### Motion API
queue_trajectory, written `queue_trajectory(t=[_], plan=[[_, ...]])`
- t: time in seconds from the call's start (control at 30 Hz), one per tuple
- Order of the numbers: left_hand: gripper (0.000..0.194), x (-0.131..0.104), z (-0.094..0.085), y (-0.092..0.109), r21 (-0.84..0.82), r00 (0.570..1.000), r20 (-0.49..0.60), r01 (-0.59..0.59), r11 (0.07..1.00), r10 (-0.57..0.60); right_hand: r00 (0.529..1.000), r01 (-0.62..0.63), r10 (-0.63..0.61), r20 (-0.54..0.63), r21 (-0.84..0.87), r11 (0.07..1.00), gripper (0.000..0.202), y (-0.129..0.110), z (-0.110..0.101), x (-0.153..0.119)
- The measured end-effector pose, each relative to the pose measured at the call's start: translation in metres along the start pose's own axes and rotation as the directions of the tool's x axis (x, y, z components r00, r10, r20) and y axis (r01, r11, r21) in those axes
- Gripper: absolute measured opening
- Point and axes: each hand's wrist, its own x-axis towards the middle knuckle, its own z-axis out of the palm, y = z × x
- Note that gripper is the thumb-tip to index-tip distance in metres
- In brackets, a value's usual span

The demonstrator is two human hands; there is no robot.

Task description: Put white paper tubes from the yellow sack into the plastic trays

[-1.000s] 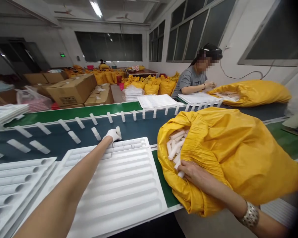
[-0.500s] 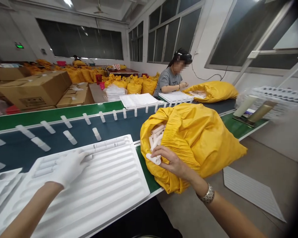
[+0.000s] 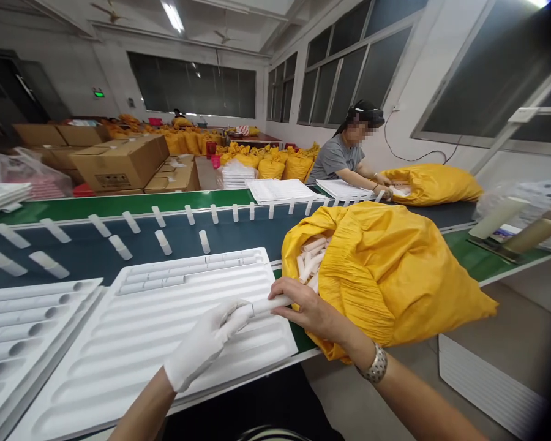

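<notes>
White tube (image 3: 262, 305) is above right part of tray (image 3: 165, 346). Left hand (image 3: 206, 338), gloved, pinches its left end; right hand (image 3: 308, 307), bare, pinches right end. Yellow sack (image 3: 404, 269) lies right, dark belt (image 3: 229, 237) far.

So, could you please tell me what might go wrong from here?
The bulging yellow sack appears to overhang the front edge of the green bench, so a tug might tip it and spill the loose white tubes at its open mouth. The slim white cylindrical tube between the gloved left hand and bare right hand could slip and drop onto the ridged white tray, perhaps disturbing the row pieces there.
</notes>
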Motion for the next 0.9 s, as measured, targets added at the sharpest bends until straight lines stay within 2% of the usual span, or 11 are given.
queue_trajectory(t=[0.13,0.2,0.3,0.37,0.47,0.57,0.77,0.9], plan=[[0.04,-0.003,0.006,-0.003,-0.058,0.999,0.017,-0.044,0.997,0.045,0.999,0.019,-0.02,0.032,0.027,0.999,0.02,-0.002,0.001,0.0],[0.037,-0.004,0.012,-0.006,-0.053,0.996,-0.017,-0.089,0.995,0.088,0.997,-0.041,0.037,0.072,0.046,0.998,0.024,-0.007,0.001,-0.001],[0.033,-0.005,0.017,-0.011,-0.01,0.985,-0.114,-0.128,0.992,0.126,0.973,-0.194,0.185,0.137,0.055,0.979,0.033,-0.012,-0.001,-0.003],[0.032,-0.005,0.017,-0.013,0.012,0.985,-0.115,-0.132,0.991,0.133,0.956,-0.232,0.219,0.197,0.043,0.972,0.037,-0.014,-0.004,-0.006],[0.032,-0.007,0.015,-0.012,0.016,0.992,-0.062,-0.106,0.994,0.107,0.958,-0.158,0.149,0.244,0.021,0.987,0.03,-0.014,-0.007,-0.011],[0.035,-0.011,0.015,-0.011,-0.01,0.997,-0.022,-0.076,0.997,0.076,0.97,-0.095,0.092,0.227,0.004,0.995,0.028,-0.015,-0.007,-0.014],[0.038,-0.019,0.02,-0.008,-0.05,0.998,0.038,-0.056,0.997,0.058,0.962,-0.052,0.048,0.269,0.007,0.999,0.028,-0.019,-0.003,-0.018],[0.04,-0.02,0.018,-0.008,-0.123,0.99,0.136,-0.031,0.992,0.048,0.95,-0.009,0.011,0.311,-0.008,1.0,0.029,-0.021,-0.002,-0.019]])
